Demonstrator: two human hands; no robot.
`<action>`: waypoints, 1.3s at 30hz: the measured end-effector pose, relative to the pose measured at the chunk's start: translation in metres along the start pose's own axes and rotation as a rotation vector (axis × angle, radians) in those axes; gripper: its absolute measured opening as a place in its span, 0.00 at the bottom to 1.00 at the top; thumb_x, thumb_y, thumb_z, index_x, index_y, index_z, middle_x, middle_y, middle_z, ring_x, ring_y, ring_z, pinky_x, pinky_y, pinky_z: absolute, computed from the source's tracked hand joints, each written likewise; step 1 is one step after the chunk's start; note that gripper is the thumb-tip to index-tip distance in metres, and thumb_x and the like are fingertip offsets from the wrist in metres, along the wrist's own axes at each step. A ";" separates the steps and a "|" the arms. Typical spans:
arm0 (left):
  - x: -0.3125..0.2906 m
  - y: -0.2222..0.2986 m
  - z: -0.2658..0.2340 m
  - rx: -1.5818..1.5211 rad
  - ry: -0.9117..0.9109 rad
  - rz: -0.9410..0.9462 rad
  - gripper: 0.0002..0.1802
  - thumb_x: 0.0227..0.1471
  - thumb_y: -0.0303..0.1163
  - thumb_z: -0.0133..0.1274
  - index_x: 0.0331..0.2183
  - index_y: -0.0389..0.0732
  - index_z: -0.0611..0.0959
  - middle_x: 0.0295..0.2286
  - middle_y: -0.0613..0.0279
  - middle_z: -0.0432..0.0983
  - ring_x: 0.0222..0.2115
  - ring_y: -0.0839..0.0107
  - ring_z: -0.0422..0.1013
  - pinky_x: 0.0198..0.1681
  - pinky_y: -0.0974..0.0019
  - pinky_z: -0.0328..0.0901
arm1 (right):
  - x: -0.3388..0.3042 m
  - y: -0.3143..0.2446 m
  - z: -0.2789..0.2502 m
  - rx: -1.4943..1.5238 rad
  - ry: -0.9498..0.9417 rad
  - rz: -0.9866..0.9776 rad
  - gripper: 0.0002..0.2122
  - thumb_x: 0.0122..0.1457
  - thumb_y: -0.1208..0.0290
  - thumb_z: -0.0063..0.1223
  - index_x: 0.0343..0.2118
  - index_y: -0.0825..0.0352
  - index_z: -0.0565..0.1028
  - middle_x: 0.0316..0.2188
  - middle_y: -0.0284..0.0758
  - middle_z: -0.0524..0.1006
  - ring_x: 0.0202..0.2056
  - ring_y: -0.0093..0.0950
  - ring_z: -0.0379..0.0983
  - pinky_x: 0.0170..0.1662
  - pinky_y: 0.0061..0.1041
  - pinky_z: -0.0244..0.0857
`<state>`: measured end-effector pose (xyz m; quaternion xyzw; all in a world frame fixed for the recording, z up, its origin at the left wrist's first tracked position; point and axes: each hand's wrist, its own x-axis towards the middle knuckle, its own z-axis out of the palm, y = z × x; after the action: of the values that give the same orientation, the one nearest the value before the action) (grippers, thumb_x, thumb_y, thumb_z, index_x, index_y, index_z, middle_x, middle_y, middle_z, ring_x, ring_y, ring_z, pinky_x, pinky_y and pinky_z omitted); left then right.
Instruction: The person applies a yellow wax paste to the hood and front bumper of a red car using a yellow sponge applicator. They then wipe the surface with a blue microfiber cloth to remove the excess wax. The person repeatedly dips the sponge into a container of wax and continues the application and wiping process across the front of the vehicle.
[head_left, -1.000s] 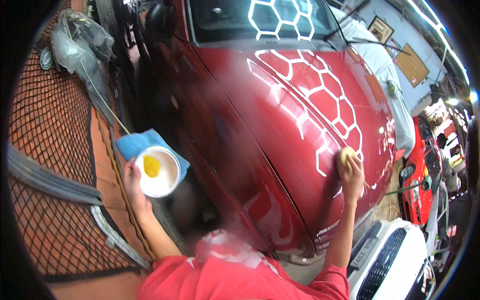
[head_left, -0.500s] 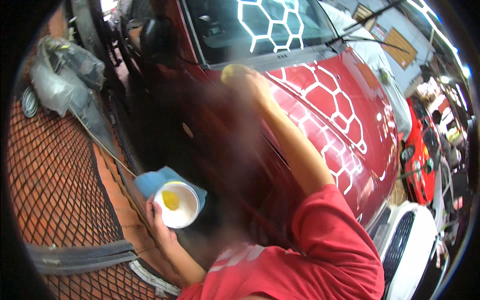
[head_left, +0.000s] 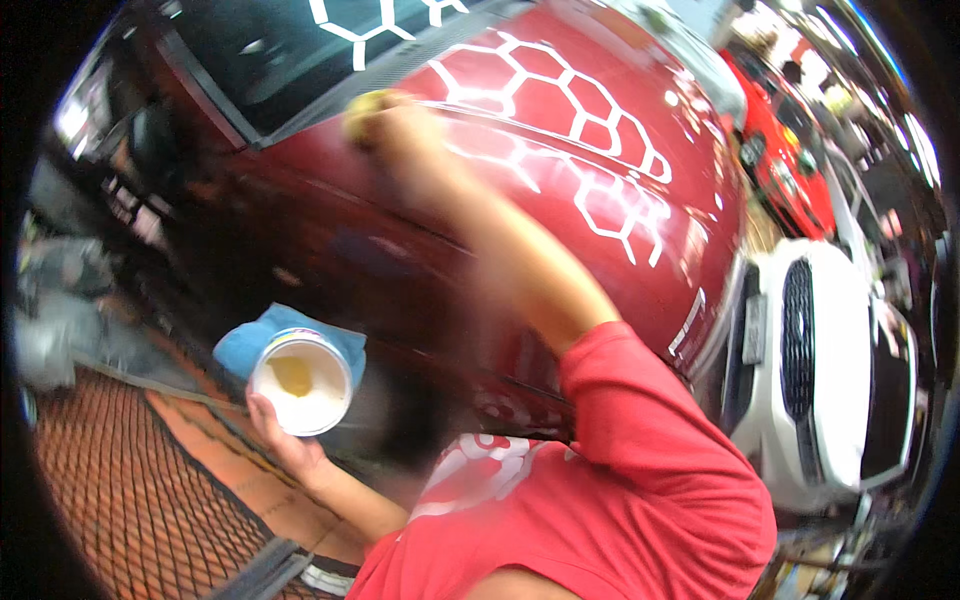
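Note:
My right hand (head_left: 408,132), blurred by motion, is closed on a round yellow sponge pad (head_left: 358,122). The pad rests against the dark red car (head_left: 420,212) at the rear edge of its bonnet, near the windshield's lower corner. Lower left, my left hand (head_left: 285,438) grips an open white tub (head_left: 325,408) from below and the side, its mouth tilted toward me. Yellow paste (head_left: 292,376) covers part of the tub's inside. A folded blue cloth (head_left: 238,347) sticks out around the tub, pressed behind it.
White hexagon-shaped light reflections spread over the bonnet. A white car (head_left: 835,380) stands close by at the right, with a bright red car (head_left: 785,160) beyond it. Black netting (head_left: 130,470) lies over orange tiles at the lower left, near plastic-wrapped items (head_left: 60,340).
The view has turned right, so the red car sits farther left and the white car shows more. The sponge pad has shifted slightly away from the windshield corner. The tub stays in my left hand.

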<state>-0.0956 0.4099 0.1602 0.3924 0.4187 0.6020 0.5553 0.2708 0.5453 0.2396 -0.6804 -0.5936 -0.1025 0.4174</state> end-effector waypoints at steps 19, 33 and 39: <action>0.017 0.036 0.030 0.003 0.035 0.083 0.43 0.59 0.61 0.46 0.58 0.31 0.67 0.57 0.47 0.64 0.57 0.55 0.63 0.61 0.53 0.57 | -0.206 0.188 -0.246 -0.640 0.117 0.723 0.10 0.52 0.60 0.53 0.31 0.57 0.82 0.32 0.40 0.80 0.35 0.40 0.78 0.38 0.37 0.72; -0.044 0.066 0.050 0.122 -0.096 0.152 0.40 0.61 0.57 0.47 0.58 0.31 0.67 0.56 0.46 0.65 0.53 0.56 0.67 0.58 0.53 0.61 | -0.371 0.346 -0.385 -0.631 0.542 0.835 0.11 0.55 0.56 0.58 0.37 0.53 0.83 0.38 0.39 0.81 0.41 0.38 0.79 0.46 0.38 0.71; -0.087 0.062 0.044 0.161 -0.102 0.351 0.36 0.58 0.45 0.57 0.57 0.32 0.63 0.53 0.44 0.68 0.50 0.56 0.70 0.54 0.52 0.67 | -0.497 0.289 -0.355 -0.444 0.668 1.045 0.10 0.58 0.63 0.56 0.41 0.55 0.82 0.39 0.43 0.79 0.42 0.44 0.76 0.44 0.38 0.69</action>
<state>-0.0686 0.3242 0.2334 0.5326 0.3621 0.6332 0.4293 0.5193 -0.0430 0.0190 -0.8806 0.0117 -0.2121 0.4236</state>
